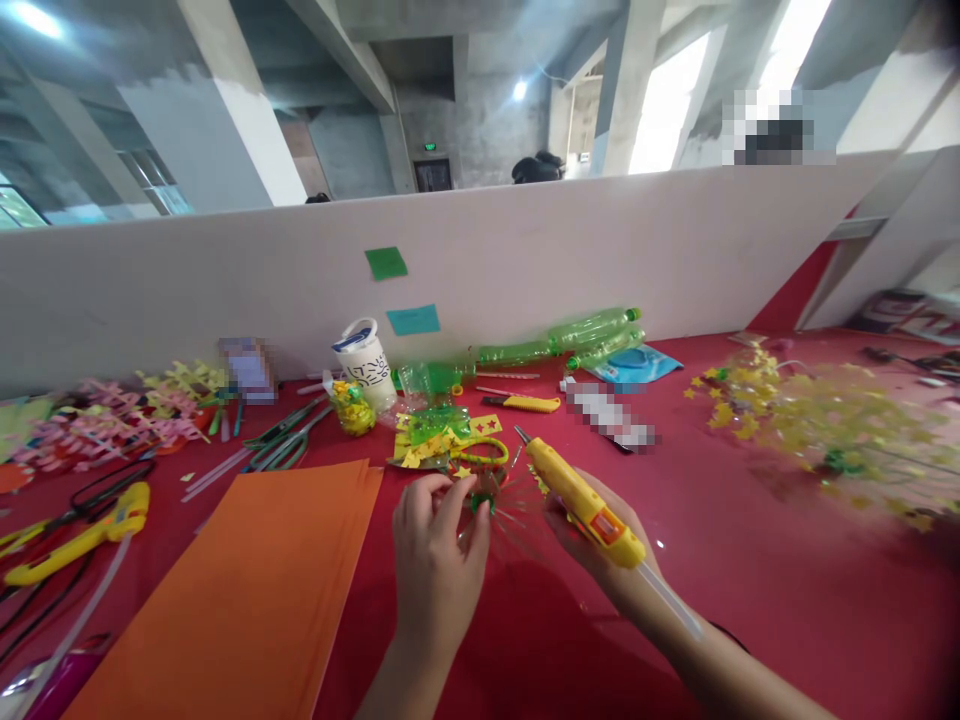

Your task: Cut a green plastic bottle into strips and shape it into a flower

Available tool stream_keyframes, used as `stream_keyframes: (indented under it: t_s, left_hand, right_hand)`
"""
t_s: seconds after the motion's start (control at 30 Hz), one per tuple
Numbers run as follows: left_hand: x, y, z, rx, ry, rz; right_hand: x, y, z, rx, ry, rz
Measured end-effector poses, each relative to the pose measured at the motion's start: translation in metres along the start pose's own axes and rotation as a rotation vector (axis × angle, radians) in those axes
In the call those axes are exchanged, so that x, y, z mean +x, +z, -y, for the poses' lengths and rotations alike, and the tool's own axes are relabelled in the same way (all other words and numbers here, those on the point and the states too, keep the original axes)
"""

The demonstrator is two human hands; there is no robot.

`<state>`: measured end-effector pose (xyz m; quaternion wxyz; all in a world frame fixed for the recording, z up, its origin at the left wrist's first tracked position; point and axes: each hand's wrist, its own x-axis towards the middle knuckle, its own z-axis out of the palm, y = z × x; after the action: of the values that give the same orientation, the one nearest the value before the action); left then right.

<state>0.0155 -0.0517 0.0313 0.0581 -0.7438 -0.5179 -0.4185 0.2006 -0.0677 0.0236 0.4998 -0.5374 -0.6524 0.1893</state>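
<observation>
My left hand [442,535] is closed, with thumb and fingers pinching a small green bottle neck [482,500] with thin clear strips fanning out from it. My right hand [583,545] grips a yellow hot glue gun [577,490], a clear glue stick [671,600] sticking out of its rear. The gun's nozzle points up and left, apart from the bottle neck. Just beyond my hands lie yellow-handled scissors [484,452] and yellow star cutouts [427,450], near a green plastic bottle piece [435,422].
Orange paper sheets [240,580] lie at left, beside another yellow glue gun [90,540] with cords. Green scissors [289,440], a white tub [366,365], a yellow utility knife [531,403] and green bottles [585,335] line the back. Yellow star decorations [825,420] stand right. A white partition [487,260] rises behind.
</observation>
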Motion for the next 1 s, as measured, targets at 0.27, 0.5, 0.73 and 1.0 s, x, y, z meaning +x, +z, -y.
stream_keyframes:
  t_s: [0.27,0.5,0.73,1.0]
  left_hand:
    - [0.003,0.004,0.002,0.095,-0.119,0.07]
    - [0.003,-0.001,0.013,0.167,-0.178,0.239]
    - [0.011,-0.017,0.022,0.113,-0.141,0.204]
    - [0.004,-0.021,-0.035,-0.27,0.05,0.729]
  right_hand:
    - [0.004,-0.003,0.008,0.066,0.045,0.043]
    - [0.008,-0.009,-0.001,0.103,0.087,0.04]
    - [0.014,-0.008,-0.007,0.176,0.24,0.008]
    - [0.018,-0.012,0.007,0.343,0.587,-0.004]
